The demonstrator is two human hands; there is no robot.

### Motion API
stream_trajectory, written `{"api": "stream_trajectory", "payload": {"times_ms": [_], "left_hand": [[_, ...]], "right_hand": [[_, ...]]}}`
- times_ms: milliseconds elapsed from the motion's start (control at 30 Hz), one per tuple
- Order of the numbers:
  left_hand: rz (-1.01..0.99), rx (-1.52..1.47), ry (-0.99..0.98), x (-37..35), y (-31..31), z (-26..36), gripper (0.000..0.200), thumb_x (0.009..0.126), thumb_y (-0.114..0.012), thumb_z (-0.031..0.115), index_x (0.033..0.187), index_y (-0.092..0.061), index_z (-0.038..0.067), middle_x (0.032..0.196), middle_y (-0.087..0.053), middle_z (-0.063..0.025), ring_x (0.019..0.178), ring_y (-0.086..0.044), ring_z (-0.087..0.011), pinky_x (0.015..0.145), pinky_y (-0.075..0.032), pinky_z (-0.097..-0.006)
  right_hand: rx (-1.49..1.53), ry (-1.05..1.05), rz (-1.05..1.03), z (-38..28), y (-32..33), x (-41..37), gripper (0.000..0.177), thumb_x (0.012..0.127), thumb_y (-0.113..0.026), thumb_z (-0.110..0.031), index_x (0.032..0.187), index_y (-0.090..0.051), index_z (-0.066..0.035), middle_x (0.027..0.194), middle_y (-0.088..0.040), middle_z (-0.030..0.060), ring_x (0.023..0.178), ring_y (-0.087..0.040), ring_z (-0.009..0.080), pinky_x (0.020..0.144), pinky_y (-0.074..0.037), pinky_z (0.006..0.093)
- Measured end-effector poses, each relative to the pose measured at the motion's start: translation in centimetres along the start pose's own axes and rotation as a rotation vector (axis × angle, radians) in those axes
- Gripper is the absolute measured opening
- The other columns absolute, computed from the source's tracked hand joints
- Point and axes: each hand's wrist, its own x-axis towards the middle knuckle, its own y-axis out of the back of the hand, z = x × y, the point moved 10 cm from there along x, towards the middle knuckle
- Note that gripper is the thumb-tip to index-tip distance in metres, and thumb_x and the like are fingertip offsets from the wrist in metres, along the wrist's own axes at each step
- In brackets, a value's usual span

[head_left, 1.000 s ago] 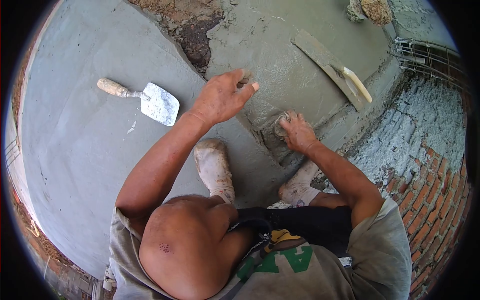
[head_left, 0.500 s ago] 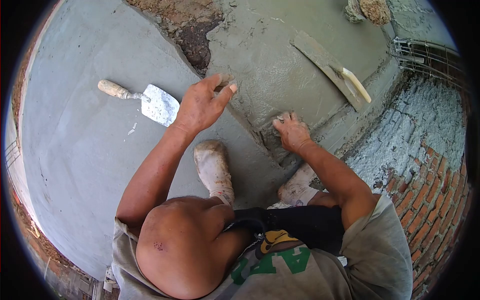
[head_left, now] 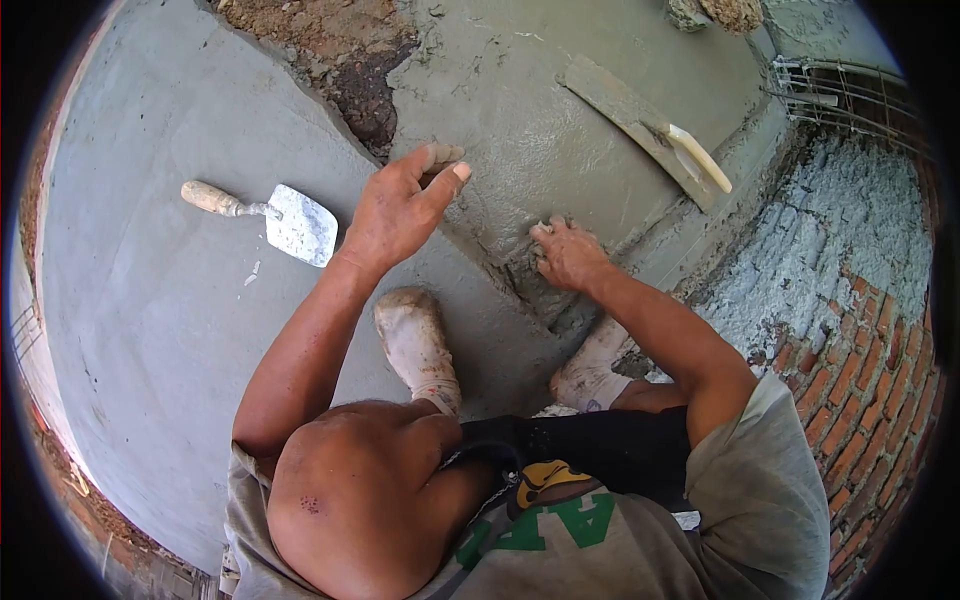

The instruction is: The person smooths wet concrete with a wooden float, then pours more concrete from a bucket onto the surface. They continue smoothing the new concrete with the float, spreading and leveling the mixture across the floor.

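My left hand (head_left: 405,205) hovers over the seam in the cement, thumb apart from the half-curled fingers, with nothing seen between them. Grey cement coats those fingertips. Low on the wet cement (head_left: 530,130), the fingers of my right hand (head_left: 570,253) touch the surface, bent and slightly apart, beside a rough gap at the slab's edge. A bricklayer's trowel (head_left: 300,226) with a wooden handle lies on the smooth slab left of my left hand. Up and right of my right hand rests a long metal float (head_left: 650,130) with a pale handle.
Bare soil (head_left: 350,60) shows in a hole at the top. On the right are a brick wall (head_left: 870,390) partly covered in mortar and some rebar (head_left: 845,95). A stone-like lump (head_left: 733,12) sits at the top. My feet in stained socks (head_left: 415,335) stand on the slab.
The view has shifted slightly, so the tools appear a little further left. My right hand has moved slightly up and left over the wet cement; my left hand keeps nearly the same pose.
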Motion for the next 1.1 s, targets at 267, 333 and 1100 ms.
{"api": "stream_trajectory", "payload": {"times_ms": [267, 333, 1100], "left_hand": [[0.0, -0.077, 0.042, -0.7, 0.3, 0.0, 0.043, 0.096, -0.058, 0.033, 0.121, -0.06, -0.002, 0.11, -0.067, -0.0142, 0.104, -0.06, -0.0185, 0.094, -0.044, -0.0312], [0.01, -0.123, 0.076, -0.6, 0.6, 0.0, 0.043, 0.096, -0.058, 0.033, 0.122, -0.06, -0.002, 0.109, -0.067, -0.014, 0.103, -0.059, -0.0182, 0.093, -0.044, -0.031], [-0.036, -0.022, 0.12, -0.4, 0.0, -4.0, 0.042, 0.095, -0.057, 0.034, 0.117, -0.063, -0.001, 0.107, -0.068, -0.0179, 0.102, -0.063, -0.0252, 0.091, -0.046, -0.0348]], "right_hand": [[-0.137, 0.188, 0.281, -4.3, 2.9, -3.6, 0.049, 0.087, -0.057, -0.016, 0.133, -0.047, -0.002, 0.136, -0.046, 0.0249, 0.122, -0.049, 0.0445, 0.101, -0.042, 0.0491], [0.009, 0.279, 0.032, -7.1, 3.1, -5.2, 0.045, 0.083, -0.058, -0.013, 0.125, -0.055, 0.001, 0.124, -0.057, 0.0263, 0.115, -0.056, 0.0421, 0.097, -0.046, 0.0456], [0.14, -0.005, -0.561, -7.3, -2.0, 5.7, 0.029, 0.077, -0.05, -0.008, 0.093, -0.069, 0.007, 0.098, -0.07, 0.0206, 0.084, -0.069, 0.032, 0.068, -0.054, 0.0422]]}}
